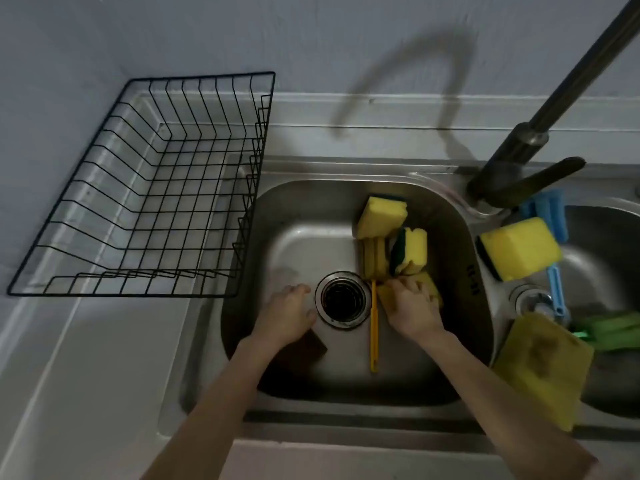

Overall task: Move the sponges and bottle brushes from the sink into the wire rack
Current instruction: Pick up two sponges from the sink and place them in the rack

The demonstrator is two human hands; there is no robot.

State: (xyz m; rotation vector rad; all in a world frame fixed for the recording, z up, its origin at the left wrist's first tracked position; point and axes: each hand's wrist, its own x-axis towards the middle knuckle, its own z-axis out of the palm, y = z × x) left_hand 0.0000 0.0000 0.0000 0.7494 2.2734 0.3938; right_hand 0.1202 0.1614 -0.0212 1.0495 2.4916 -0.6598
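Note:
A black wire rack (145, 188) stands on the counter left of the steel sink (304, 223) with nothing in it. Several yellow sponges (382, 216) with green backs lean against the basin's right wall. A yellow bottle brush (374, 334) lies beside the drain (341, 299). My right hand (412, 306) is closed around a yellow sponge (431, 287) at the foot of the pile. My left hand (285, 313) hovers left of the drain, fingers spread, above a dark brown sponge (308, 348).
A dark tap (519, 157) rises behind the divider. On the divider sit a yellow sponge (519, 247) and a worn one (543, 365). A blue brush (556, 282) and a green brush (613, 330) lie in the right basin.

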